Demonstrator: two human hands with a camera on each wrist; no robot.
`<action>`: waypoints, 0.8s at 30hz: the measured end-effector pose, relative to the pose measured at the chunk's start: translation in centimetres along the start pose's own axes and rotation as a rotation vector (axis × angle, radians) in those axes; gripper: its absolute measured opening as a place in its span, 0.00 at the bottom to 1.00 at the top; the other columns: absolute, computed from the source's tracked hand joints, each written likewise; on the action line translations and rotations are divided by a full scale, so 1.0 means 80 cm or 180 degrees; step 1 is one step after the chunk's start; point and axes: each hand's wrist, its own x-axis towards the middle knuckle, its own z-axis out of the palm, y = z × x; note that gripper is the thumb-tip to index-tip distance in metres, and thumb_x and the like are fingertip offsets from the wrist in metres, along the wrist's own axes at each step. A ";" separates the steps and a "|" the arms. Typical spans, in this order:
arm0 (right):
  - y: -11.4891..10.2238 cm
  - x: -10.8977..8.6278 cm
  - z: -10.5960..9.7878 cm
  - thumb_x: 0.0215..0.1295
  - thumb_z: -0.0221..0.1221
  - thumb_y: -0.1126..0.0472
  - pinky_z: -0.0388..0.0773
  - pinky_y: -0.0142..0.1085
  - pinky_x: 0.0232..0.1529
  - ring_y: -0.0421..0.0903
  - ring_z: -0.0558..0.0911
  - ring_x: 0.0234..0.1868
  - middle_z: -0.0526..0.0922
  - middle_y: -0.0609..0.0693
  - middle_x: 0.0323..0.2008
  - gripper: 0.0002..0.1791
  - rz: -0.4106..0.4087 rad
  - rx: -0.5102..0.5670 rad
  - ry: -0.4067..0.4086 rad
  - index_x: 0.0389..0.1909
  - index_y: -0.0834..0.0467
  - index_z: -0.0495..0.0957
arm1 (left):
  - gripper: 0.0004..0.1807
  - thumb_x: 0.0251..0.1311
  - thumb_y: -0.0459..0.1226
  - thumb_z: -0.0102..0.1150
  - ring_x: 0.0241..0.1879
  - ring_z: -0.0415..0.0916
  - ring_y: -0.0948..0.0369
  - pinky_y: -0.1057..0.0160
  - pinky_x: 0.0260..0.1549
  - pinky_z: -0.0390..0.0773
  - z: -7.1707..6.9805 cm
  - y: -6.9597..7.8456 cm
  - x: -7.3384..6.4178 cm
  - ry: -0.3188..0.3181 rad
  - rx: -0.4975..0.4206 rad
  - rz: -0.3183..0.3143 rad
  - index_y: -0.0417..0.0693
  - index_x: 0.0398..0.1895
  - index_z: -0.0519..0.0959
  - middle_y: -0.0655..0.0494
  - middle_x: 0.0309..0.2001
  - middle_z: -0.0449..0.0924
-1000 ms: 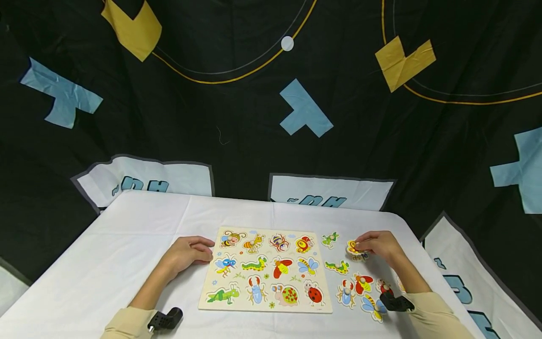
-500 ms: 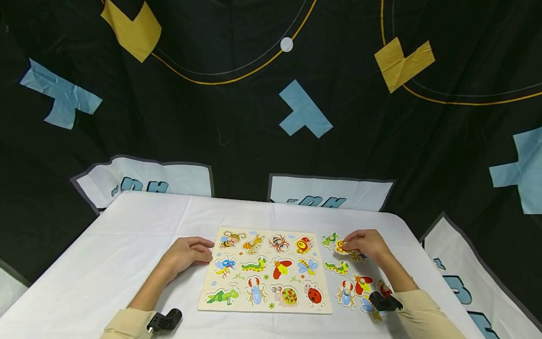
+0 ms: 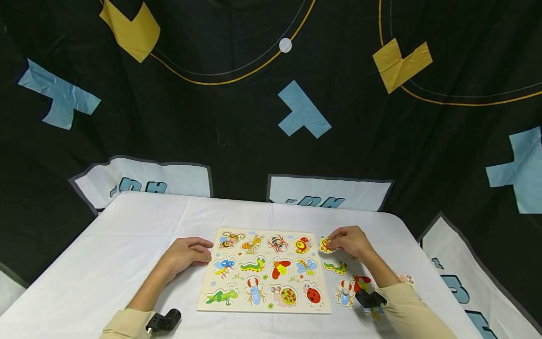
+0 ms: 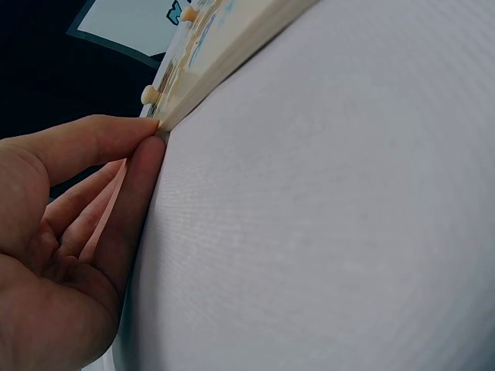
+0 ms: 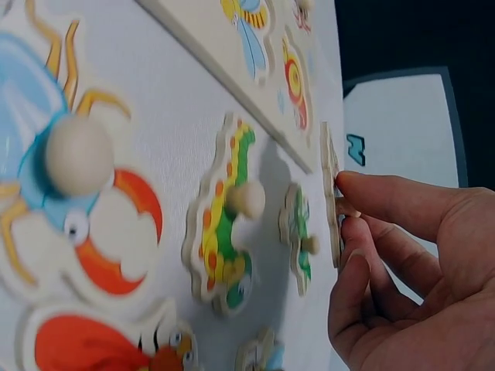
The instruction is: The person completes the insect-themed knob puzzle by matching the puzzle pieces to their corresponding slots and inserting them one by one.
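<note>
A wooden insect puzzle board (image 3: 271, 278) lies flat on the white table. My left hand (image 3: 189, 254) is at its left edge; in the left wrist view, thumb and finger (image 4: 116, 139) meet at the board's rim and seem to pinch it. My right hand (image 3: 351, 242) pinches the small peg of a yellow and red butterfly puzzle piece (image 3: 325, 245), just right of the board's upper right corner. In the right wrist view this piece (image 5: 331, 193) stands edge-on, near a green grasshopper piece (image 5: 298, 232), which the head view hides.
Loose pegged pieces lie right of the board: a caterpillar (image 3: 336, 268), a blue stag beetle (image 3: 345, 293), a red winged insect (image 3: 361, 283) and others partly under the right arm. Wooden pegs (image 4: 150, 94) stand up from the board's left side. A black curtain (image 3: 237, 117) hangs behind.
My right hand has carried the butterfly piece leftward from among the loose pieces toward the board, over the grasshopper piece. The left hand stays at the board's left edge.
</note>
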 end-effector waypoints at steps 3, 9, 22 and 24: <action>-0.005 0.000 0.009 0.53 0.73 0.60 0.72 0.36 0.33 0.47 0.76 0.34 0.87 0.50 0.31 0.09 -0.0055 0.0030 0.0012 0.34 0.60 0.87 | 0.23 0.49 0.31 0.73 0.33 0.82 0.61 0.65 0.34 0.80 0.000 -0.001 0.001 -0.0017 0.0006 0.0026 0.38 0.52 0.83 0.54 0.31 0.88; -0.013 0.002 0.023 0.51 0.74 0.63 0.74 0.36 0.31 0.46 0.78 0.30 0.86 0.49 0.27 0.07 -0.0172 0.0071 -0.0012 0.30 0.60 0.86 | 0.23 0.49 0.32 0.72 0.34 0.82 0.62 0.65 0.34 0.80 0.001 -0.003 0.002 -0.0023 0.0035 0.0066 0.39 0.52 0.83 0.54 0.32 0.88; -0.023 0.006 0.048 0.50 0.74 0.63 0.74 0.35 0.30 0.44 0.78 0.30 0.84 0.49 0.26 0.06 -0.0194 0.0103 -0.0002 0.29 0.58 0.87 | 0.23 0.49 0.31 0.73 0.35 0.83 0.61 0.65 0.35 0.80 0.000 -0.004 0.001 -0.0017 -0.0027 -0.0003 0.39 0.52 0.83 0.53 0.32 0.89; -0.024 0.007 0.051 0.50 0.74 0.64 0.74 0.34 0.30 0.44 0.77 0.29 0.84 0.49 0.25 0.06 -0.0201 0.0106 0.0014 0.28 0.58 0.87 | 0.23 0.49 0.32 0.73 0.35 0.83 0.61 0.65 0.35 0.80 0.000 -0.003 0.001 -0.0016 -0.0016 -0.0004 0.39 0.52 0.83 0.53 0.32 0.89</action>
